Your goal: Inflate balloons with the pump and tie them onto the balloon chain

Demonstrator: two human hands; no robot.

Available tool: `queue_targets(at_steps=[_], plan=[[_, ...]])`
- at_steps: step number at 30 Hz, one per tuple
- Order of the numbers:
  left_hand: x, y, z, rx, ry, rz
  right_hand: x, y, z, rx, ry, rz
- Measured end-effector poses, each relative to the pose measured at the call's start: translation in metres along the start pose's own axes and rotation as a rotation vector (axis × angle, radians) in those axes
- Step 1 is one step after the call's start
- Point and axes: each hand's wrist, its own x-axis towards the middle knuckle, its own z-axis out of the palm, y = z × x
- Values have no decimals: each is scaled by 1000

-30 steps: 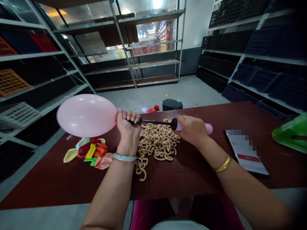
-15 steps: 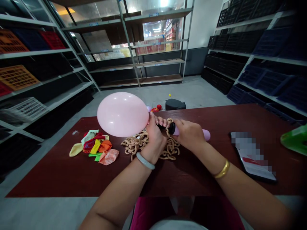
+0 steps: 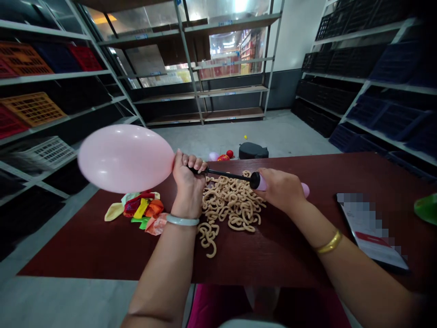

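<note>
A large inflated pink balloon (image 3: 126, 159) sticks out to the left of my left hand (image 3: 188, 175), which is closed around its neck and the black end of a balloon pump (image 3: 232, 175). My right hand (image 3: 282, 189) grips the pump's purple barrel, whose rounded end shows beyond the fingers. Between the hands the thin black rod is drawn out. The joint of balloon and pump is hidden by my left fingers. Under the rod lies a heap of beige, curled, cord-like loops (image 3: 235, 200). Several uninflated balloons (image 3: 141, 208) in mixed colours lie left of my left wrist.
The dark red table (image 3: 273, 255) carries a phone (image 3: 372, 232) on the right and a green object (image 3: 426, 208) at the far right edge. Beyond it, a dark grey stool-like object (image 3: 253, 150) and balloons (image 3: 230, 154) are on the floor. Shelves with crates (image 3: 34, 109) flank both sides.
My left hand has moved left with the balloon, away from my right hand, exposing the pump's rod. The balloon looks larger. More of the beige heap shows.
</note>
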Motion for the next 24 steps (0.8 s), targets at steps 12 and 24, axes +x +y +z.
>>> queue_targets(at_steps=[12, 24], plan=[[-51, -84, 18, 37, -52, -107, -5, -20, -4, 35, -6, 14], [-38, -77, 10, 71, -10, -167, -3, -18, 6, 85, -25, -3]])
